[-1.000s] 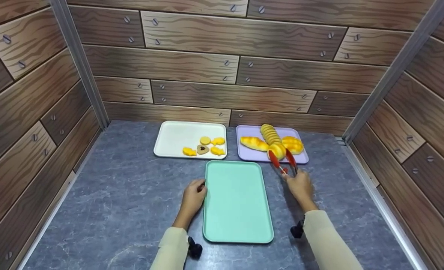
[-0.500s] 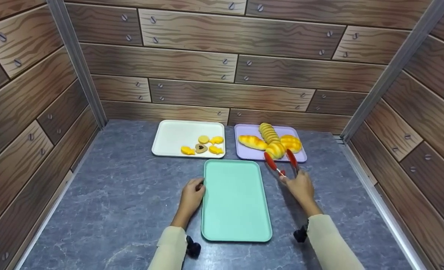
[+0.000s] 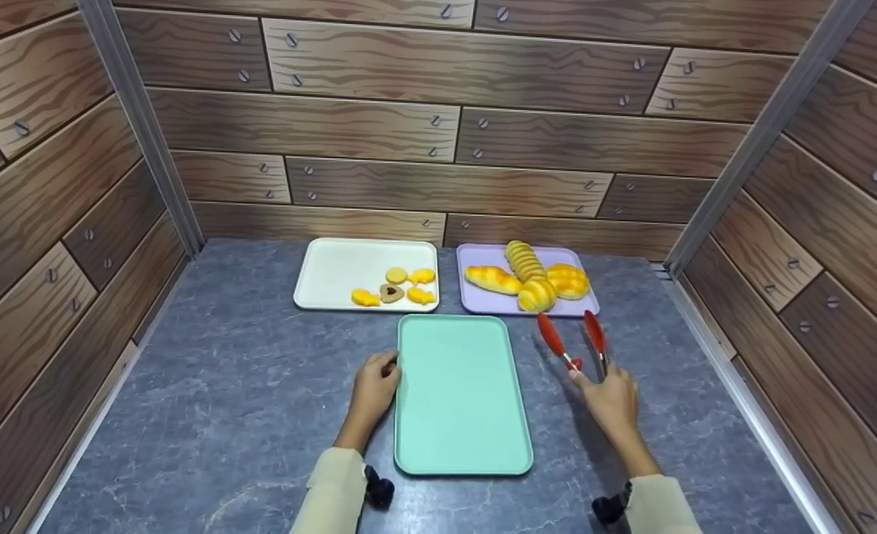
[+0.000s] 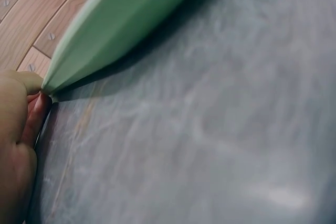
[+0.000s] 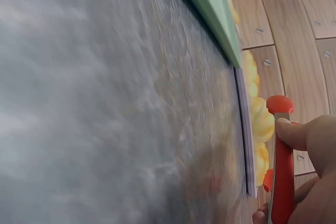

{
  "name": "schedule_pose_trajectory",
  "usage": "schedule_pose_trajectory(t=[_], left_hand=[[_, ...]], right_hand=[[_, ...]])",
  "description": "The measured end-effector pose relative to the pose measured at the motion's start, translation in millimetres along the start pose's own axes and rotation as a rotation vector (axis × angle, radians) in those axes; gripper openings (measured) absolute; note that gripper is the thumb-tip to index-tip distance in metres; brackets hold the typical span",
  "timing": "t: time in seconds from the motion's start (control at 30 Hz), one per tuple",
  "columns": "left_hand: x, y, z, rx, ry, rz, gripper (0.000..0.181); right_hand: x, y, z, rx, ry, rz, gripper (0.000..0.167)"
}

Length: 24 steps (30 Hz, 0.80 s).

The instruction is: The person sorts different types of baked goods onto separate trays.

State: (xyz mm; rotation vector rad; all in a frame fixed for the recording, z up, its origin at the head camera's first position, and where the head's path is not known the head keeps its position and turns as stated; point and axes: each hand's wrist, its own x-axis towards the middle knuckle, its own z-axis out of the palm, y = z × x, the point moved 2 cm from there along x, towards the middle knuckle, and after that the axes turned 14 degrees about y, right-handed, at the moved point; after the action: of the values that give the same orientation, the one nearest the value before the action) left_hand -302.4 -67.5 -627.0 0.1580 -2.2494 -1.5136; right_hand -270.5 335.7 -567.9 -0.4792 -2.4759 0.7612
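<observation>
My right hand [image 3: 613, 400] grips a pair of red-tipped tongs [image 3: 551, 335], also large in the right wrist view, where the thumb presses the red handle [image 5: 284, 182]. The tongs' two arms stand spread apart with nothing between them, just in front of the lilac tray [image 3: 475, 307]. On that tray lie several toy breads: a long loaf [image 3: 493, 279], a ridged roll [image 3: 525, 259], a round bun [image 3: 537, 295] and a scored bun [image 3: 568, 281]. My left hand [image 3: 376, 386] pinches the left rim of the mint green tray [image 3: 462, 400]; the left wrist view shows thumb and finger meeting at its edge [image 4: 105, 35].
A white tray [image 3: 338, 271] stands at the back left, holding several small pieces: yellow fish shapes [image 3: 365, 297], a round biscuit [image 3: 396, 275] and a heart-shaped cookie [image 3: 391, 294]. Wood-patterned walls [image 3: 364, 133] enclose the grey marbled tabletop [image 3: 245, 400] at the back and sides.
The tongs have drawn back from the round bun toward me and slightly right, their arms spreading wider. The bun stays on the lilac tray. My left hand keeps its place at the green tray.
</observation>
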Motion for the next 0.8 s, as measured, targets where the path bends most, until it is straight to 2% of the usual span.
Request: schedule_pose_trajectory(t=[0.13, 0.23, 0.4, 0.53, 0.8], left_hand=[[-2.1, 0.9, 0.5, -0.007, -0.011, -0.036, 0.035], [-1.7, 1.7, 3.2, 0.000, -0.005, -0.019, 0.034], [0.0, 1.9, 6.9, 0.006, 0.011, 0.022, 0.032], [-0.7, 0.5, 6.3, 0.002, 0.009, 0.014, 0.033], [0.2, -1.5, 0.1, 0.006, 0.009, 0.018, 0.034]], right_hand=[[-16.2, 4, -5, -0.015, -0.011, 0.009, 0.082], [-26.0, 7, -7, -0.020, -0.002, 0.001, 0.082], [-35.7, 10, -5, -0.018, 0.039, -0.032, 0.072], [-40.5, 10, 2, -0.020, 0.046, -0.061, 0.063], [-46.4, 3, 10, -0.019, 0.037, -0.007, 0.066]])
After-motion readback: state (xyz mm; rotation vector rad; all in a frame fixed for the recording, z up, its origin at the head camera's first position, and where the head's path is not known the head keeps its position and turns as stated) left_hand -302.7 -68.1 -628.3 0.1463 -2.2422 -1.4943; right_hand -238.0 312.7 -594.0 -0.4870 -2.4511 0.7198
